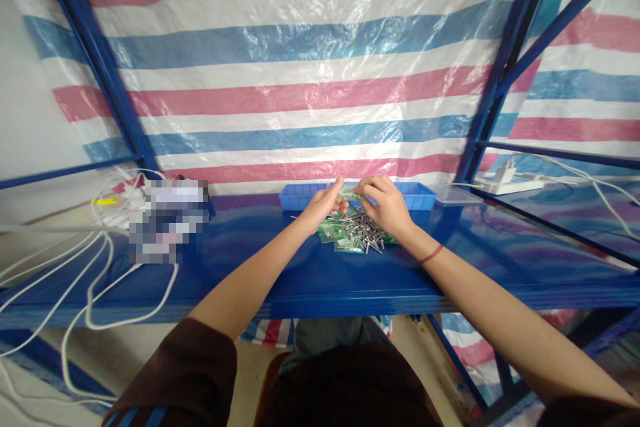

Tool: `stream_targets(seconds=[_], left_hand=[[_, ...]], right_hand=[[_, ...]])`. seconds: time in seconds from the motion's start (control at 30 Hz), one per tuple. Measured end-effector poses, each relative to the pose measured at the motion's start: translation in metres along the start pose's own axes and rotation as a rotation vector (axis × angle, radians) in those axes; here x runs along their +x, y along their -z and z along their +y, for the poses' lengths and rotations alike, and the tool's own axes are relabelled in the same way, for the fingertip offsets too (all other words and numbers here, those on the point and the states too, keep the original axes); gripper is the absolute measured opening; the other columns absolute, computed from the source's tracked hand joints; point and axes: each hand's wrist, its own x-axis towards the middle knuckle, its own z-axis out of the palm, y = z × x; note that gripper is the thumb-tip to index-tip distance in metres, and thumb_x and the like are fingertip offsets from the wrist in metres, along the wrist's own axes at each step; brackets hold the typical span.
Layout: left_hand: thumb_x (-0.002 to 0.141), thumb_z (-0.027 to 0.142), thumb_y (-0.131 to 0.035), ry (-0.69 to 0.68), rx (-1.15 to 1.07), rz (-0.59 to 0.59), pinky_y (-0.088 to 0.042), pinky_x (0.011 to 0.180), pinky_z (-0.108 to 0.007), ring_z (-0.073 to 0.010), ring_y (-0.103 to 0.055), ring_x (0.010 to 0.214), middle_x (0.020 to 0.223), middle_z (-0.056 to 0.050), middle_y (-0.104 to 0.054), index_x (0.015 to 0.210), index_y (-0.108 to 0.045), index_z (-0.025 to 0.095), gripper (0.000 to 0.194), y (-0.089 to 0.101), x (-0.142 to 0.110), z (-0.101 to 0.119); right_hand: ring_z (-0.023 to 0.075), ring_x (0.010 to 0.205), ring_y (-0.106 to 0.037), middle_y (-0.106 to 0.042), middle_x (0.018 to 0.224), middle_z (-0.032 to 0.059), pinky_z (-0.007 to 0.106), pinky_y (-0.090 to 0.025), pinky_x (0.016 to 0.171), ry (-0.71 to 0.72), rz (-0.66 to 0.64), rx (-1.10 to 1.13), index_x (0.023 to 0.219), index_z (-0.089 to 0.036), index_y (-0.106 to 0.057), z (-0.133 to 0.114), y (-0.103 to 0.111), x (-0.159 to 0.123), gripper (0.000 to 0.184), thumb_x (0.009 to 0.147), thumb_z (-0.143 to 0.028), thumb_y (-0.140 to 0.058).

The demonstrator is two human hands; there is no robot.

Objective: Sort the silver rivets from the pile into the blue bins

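Above the middle of the blue table, a small clear packet with a greenish tint [347, 193] is held between both my hands. My left hand [326, 203] grips its left side, thumb up and fingers curled beneath. At its right edge, my right hand [383, 199] pinches with thumb and fingertips, which partly hide it. Just below lies a loose heap of thin metal pins or rivets [370, 232]. Several small green-and-clear packets [345, 241] lie under and beside the heap; what is inside them is too small to make out.
Behind my hands stands a shallow blue plastic bin [300, 196]. A clear lid [457, 196] lies to its right, near a white power strip [515, 181]. White cables [107, 273] hang over the left of the blue table [240, 260]. Blue posts [493, 93] frame a striped tarp.
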Motion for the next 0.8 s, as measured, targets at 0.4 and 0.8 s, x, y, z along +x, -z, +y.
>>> stream_targets(seconds=[0.4, 0.8], left_hand=[[0.082, 0.035, -0.055, -0.318, 0.083, 0.103, -0.041, 0.063, -0.023, -0.0114, -0.059, 0.069, 0.082, -0.003, -0.063, 0.088, -0.057, 0.015, 0.021, 0.007, 0.008, -0.010], [0.093, 0.029, -0.028, -0.218, 0.126, 0.007, -0.047, 0.077, -0.028, -0.0120, -0.064, 0.077, 0.101, -0.004, -0.064, 0.121, -0.054, 0.022, 0.039, 0.000, 0.007, -0.009]], right_hand=[[0.0111, 0.044, -0.044, -0.057, 0.062, -0.0017, 0.025, -0.038, 0.046, -0.610, -0.045, 0.639, 0.120, -0.020, -0.045, -0.007, -0.006, 0.006, 0.038, 0.091, -0.043, -0.038], [0.0160, 0.064, -0.062, -0.063, 0.086, 0.0060, 0.026, -0.046, 0.046, -0.768, 0.044, 0.864, 0.100, -0.018, -0.056, -0.005, -0.011, 0.006, 0.030, 0.079, -0.039, -0.052]])
